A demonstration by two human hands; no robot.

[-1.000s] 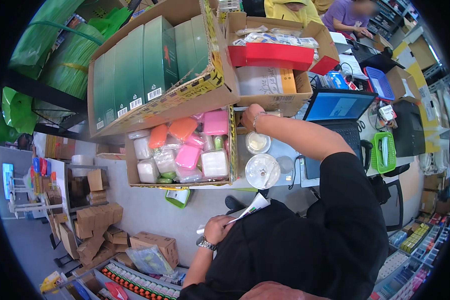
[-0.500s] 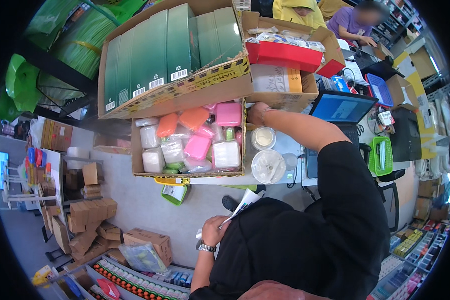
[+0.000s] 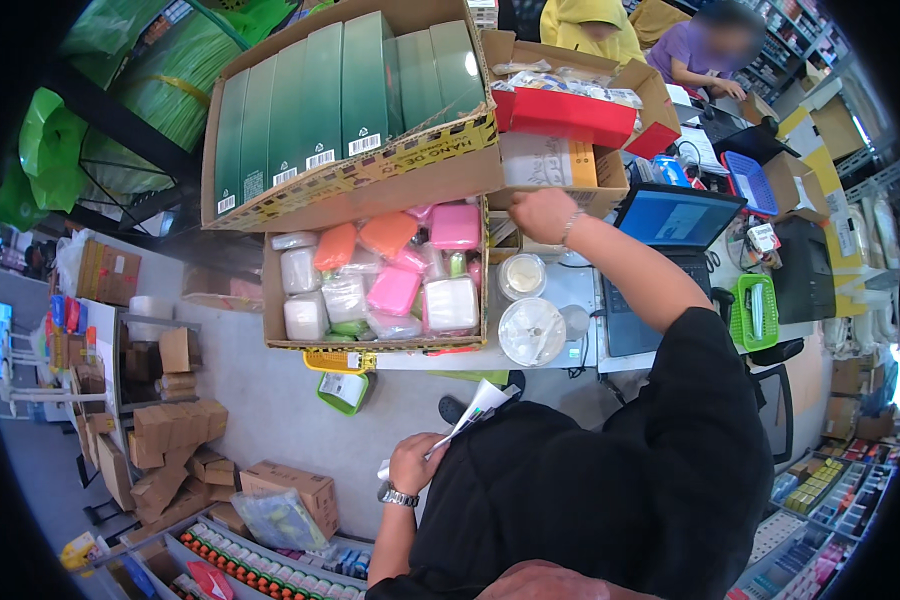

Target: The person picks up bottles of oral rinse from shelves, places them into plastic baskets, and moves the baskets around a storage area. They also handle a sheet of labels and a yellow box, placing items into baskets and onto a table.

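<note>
My left hand (image 3: 417,462) is closed around some folded white papers (image 3: 476,409), held low beside my black shirt. My right arm reaches across the table. Its hand (image 3: 544,215) is curled in front of the cardboard box with papers (image 3: 547,163), above a narrow box-like gap; whatever its fingers hold, if anything, is hidden. Just left of this hand stands an open carton of wrapped pink, orange and white pouches (image 3: 345,299). Toward me from the hand are a round clear tub (image 3: 522,276) and a larger clear round container (image 3: 531,332).
A big carton of green boxes (image 3: 313,95) rises behind the pouches. An open laptop (image 3: 682,215) stands right of my hand, near a green basket (image 3: 754,312). Two people (image 3: 705,50) sit at the far side. Stacked cartons (image 3: 175,440) and shelves line the lower left.
My right hand has lifted out from beside the pouch carton and moved slightly right and up, now fully in sight. My left hand still holds the papers, shifted slightly left.
</note>
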